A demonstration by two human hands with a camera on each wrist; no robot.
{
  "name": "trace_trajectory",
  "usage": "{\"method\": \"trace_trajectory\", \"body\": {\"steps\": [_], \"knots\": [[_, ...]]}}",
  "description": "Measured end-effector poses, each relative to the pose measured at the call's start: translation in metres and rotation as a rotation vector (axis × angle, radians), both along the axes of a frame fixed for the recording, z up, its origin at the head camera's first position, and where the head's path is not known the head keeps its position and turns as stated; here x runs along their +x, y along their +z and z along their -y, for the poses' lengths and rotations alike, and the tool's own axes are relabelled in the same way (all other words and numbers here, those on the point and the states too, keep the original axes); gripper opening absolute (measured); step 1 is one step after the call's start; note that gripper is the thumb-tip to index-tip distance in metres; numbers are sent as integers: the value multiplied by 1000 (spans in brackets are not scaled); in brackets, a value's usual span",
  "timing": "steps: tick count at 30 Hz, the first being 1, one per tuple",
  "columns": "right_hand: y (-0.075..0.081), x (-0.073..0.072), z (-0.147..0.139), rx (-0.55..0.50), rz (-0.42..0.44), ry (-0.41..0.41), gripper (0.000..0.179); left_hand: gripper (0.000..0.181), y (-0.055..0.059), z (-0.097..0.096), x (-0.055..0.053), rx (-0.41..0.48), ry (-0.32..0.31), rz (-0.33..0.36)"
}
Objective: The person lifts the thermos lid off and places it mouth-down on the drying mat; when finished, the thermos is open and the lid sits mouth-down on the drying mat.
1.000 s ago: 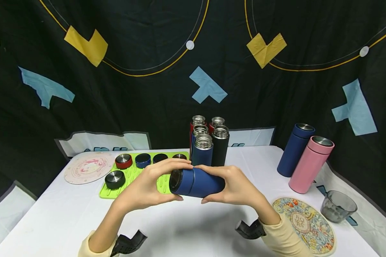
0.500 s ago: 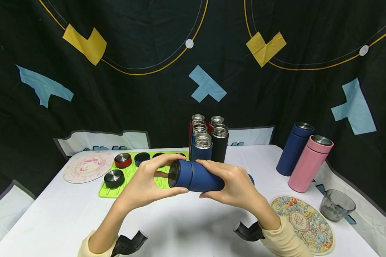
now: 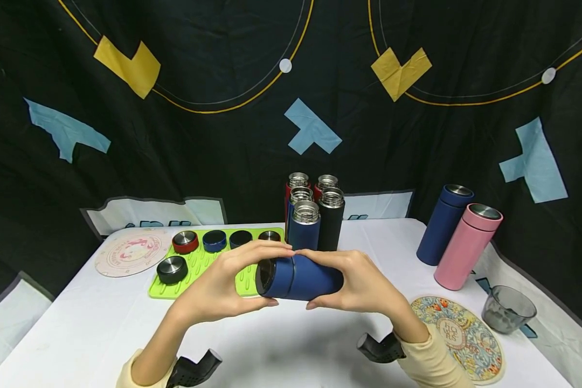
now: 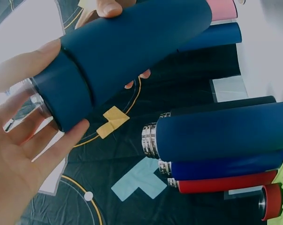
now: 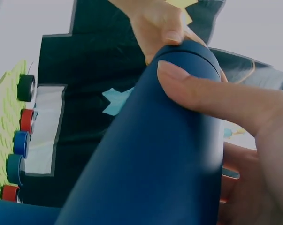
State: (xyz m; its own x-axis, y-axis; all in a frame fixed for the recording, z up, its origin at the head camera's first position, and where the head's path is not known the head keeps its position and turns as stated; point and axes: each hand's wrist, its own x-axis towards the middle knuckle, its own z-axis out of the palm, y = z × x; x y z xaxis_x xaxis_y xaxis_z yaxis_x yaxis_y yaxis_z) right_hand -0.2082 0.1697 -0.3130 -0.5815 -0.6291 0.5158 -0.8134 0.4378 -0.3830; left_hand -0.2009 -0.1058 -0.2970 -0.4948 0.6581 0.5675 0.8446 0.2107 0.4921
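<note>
A dark blue thermos flask [image 3: 315, 277] is held sideways above the table between both hands, its lid end to the left. My left hand [image 3: 218, 285] pinches the blue lid [image 3: 278, 276] between thumb and fingers; in the left wrist view the fingers spread around the lid [image 4: 61, 91]. My right hand [image 3: 366, 280] grips the body, its thumb lying along the side of the flask [image 5: 150, 150] in the right wrist view. The fingertips of both hands come close together at the flask's upper side. In the head view the right hand hides the base.
Behind stand several lidless flasks [image 3: 304, 229]. A green mat [image 3: 201, 269] at left bears several loose lids, beside a pink round mat [image 3: 134, 252]. At right are lidded blue [image 3: 438, 229] and pink [image 3: 468, 250] flasks, a patterned oval mat [image 3: 482, 345] and a glass cup [image 3: 506, 310].
Half a second ago the flask was angled with its base showing past my right hand. Both hands have since turned it back, and my left fingers have shifted round the lid.
</note>
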Motion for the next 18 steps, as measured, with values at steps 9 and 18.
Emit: {"method": "trace_trajectory", "body": {"steps": [9, 18], "knots": [[0, -2, -1, -19, 21, 8, 78, 66, -1, 0, -2, 42, 35, -10], [-2, 1, 7, -13, -264, -148, 81, 68, -3, -5, -2, 103, 252, 125]]}}
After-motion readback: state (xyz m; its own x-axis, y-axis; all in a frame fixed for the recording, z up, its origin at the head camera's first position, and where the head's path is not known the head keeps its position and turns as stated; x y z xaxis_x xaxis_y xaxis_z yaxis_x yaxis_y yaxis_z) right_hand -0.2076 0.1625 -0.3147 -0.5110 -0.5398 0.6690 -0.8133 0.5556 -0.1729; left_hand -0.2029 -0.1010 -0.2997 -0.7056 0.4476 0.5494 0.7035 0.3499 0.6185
